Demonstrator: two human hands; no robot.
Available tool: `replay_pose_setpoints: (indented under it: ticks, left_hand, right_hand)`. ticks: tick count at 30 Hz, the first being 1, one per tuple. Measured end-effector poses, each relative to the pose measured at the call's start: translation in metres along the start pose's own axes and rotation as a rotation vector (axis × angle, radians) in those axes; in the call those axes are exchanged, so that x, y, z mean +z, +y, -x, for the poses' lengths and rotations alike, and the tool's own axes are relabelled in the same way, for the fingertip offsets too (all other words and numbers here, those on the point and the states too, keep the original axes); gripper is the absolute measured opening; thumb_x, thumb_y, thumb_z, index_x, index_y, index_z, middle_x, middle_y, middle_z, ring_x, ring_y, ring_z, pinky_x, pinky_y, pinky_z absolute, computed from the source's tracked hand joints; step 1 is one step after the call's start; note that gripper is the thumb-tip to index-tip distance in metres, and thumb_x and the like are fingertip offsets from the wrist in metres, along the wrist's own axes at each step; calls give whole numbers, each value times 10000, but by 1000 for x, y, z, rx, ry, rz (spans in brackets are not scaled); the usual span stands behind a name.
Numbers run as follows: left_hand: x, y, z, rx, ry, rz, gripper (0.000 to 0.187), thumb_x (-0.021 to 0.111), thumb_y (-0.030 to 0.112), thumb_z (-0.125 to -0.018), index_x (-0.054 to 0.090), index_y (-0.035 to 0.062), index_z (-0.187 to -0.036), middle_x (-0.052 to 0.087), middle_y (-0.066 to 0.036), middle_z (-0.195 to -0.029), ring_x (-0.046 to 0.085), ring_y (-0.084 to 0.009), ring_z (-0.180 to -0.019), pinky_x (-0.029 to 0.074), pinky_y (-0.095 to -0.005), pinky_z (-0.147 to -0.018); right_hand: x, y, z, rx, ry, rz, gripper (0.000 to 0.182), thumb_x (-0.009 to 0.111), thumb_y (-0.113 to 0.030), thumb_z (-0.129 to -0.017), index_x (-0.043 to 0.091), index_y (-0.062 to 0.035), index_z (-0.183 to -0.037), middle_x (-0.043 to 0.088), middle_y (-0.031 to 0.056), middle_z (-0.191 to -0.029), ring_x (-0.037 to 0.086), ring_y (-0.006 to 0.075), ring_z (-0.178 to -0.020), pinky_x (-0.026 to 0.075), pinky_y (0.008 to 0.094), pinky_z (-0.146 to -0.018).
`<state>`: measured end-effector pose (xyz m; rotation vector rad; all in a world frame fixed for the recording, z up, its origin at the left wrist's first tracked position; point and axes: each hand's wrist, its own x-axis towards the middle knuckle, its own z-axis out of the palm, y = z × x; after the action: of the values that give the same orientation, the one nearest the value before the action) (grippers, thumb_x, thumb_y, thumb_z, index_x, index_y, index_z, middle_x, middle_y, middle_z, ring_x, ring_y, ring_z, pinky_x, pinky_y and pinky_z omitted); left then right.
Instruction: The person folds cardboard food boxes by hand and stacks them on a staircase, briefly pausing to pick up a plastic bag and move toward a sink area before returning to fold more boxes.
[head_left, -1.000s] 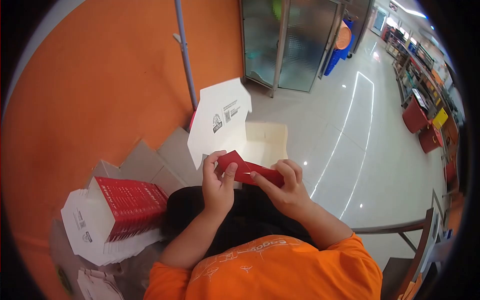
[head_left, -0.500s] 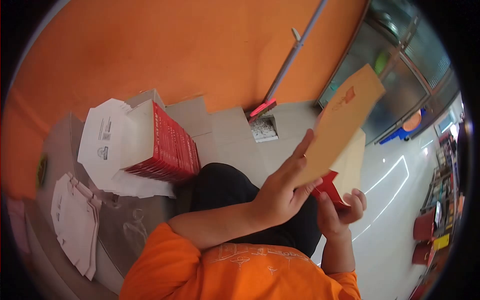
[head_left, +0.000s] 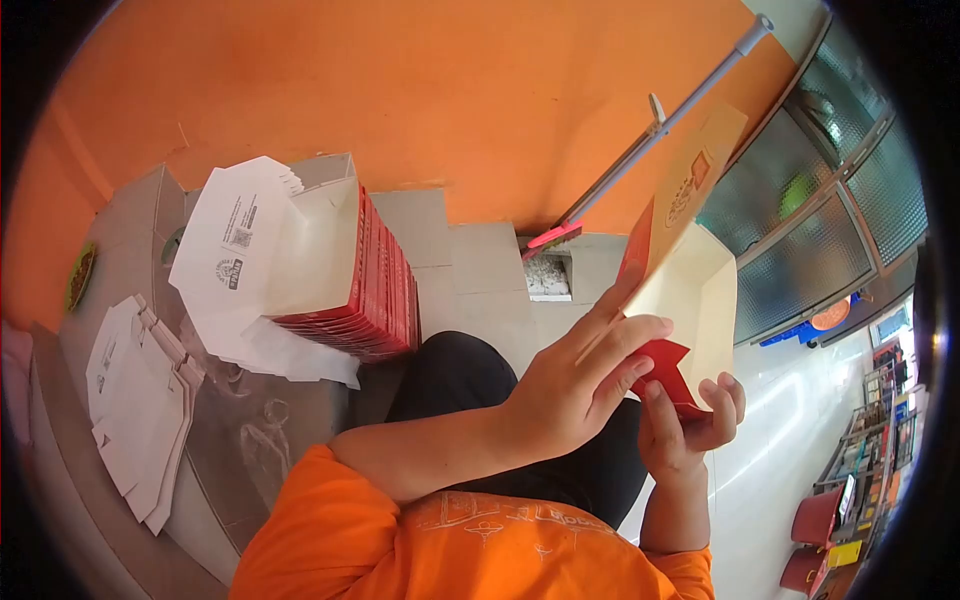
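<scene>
My left hand (head_left: 570,385) now pinches the raised carton flap (head_left: 690,190), lifted higher than before; my right hand (head_left: 685,425) keeps its grip clamped on the red carton (head_left: 665,365) over my lap.

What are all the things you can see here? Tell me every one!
folded box: one, cream inside, red outside, held up in both hands
stack of boxes: one stack, red and white, on the grey step at left
flat white cartons: one pile, white, lower left on the grey ledge
mop handle: one, grey with a pink head, leaning on the orange wall
orange wall: one, orange, behind the steps
glass doors: greenish, upper right
orange shirt: one, orange, bottom centre
left hand: fingers spread on the box's cream flap
right hand: pinching the box's red flap
</scene>
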<state>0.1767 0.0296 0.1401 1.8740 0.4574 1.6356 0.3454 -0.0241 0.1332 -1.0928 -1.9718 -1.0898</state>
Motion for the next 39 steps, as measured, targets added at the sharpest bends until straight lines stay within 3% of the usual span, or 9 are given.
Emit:
replay_pose_setpoints:
  ticks: [13,17,25,27,30,31,33,35,39]
  left_hand:
    - [-34,-6,-11,129,124,-146,297,536,-12,-886,489,-15,-1179,545,-95,-955,557,-167,-812,463,-241,-691]
    - [-43,-10,-10,13,79,40,288,522,0,-897,482,-17,-1182,523,-79,-885,546,-127,-778,452,-219,-693]
    - [-42,-3,-8,11,19,-89,248,545,-27,-859,563,-13,-1106,502,-243,-1209,595,-250,-840,473,-302,-763]
    - [-40,-6,-5,33,1,-39,305,542,-24,-857,528,12,-1159,405,-302,-1302,576,-328,-968,463,-353,-838]
    - [-37,-6,-2,273,18,-115,521,592,29,-826,340,103,-1275,230,-338,-1375,321,-475,-1248,296,-531,-1015]
    - [-31,-15,4,278,22,-122,521,592,29,-826,340,103,-1275,230,-338,-1375,321,-475,-1248,296,-531,-1015]
    - [-15,-36,15,441,378,404,560,660,116,-785,298,129,-1212,230,-284,-1357,258,-413,-1308,236,-514,-1045]
    - [-31,-33,28,136,474,488,742,772,265,-713,235,113,-1202,253,-200,-1314,320,-355,-1244,313,-491,-993]
    - [-74,-30,52,-626,515,668,573,645,204,-854,343,6,-1298,458,-120,-1227,461,-214,-1132,388,-327,-947]
  right_hand:
    - [26,-11,-32,-20,47,-57,467,788,-123,-643,623,-327,-1029,340,103,-1260,299,337,-1212,414,373,-915]
    - [28,-10,-35,-71,17,-16,455,775,-119,-641,628,-312,-1027,361,136,-1294,315,346,-1215,412,384,-920]
    - [25,-16,-39,-55,54,-8,454,774,-119,-670,611,-320,-1043,355,125,-1270,321,344,-1212,390,393,-945]
    - [23,-17,-43,-48,74,-36,486,761,-99,-683,576,-294,-1089,360,126,-1260,337,347,-1201,394,398,-937]
    - [24,-18,-47,8,76,-124,525,723,-62,-715,509,-236,-1161,378,127,-1238,368,350,-1178,407,414,-912]
    - [25,-18,-48,59,56,-184,530,698,-44,-732,477,-202,-1187,391,127,-1226,383,352,-1166,416,425,-894]
    - [31,-19,-52,95,40,-429,513,663,-58,-721,485,-161,-1191,439,109,-1109,443,315,-1052,420,485,-885]
    - [39,-23,-54,-68,5,-214,523,657,-150,-736,481,-217,-1224,436,69,-1047,459,273,-1010,382,532,-947]
    - [64,-49,-63,-363,26,-117,414,683,-286,-749,560,-260,-1144,458,47,-1031,462,235,-1041,301,593,-1003]
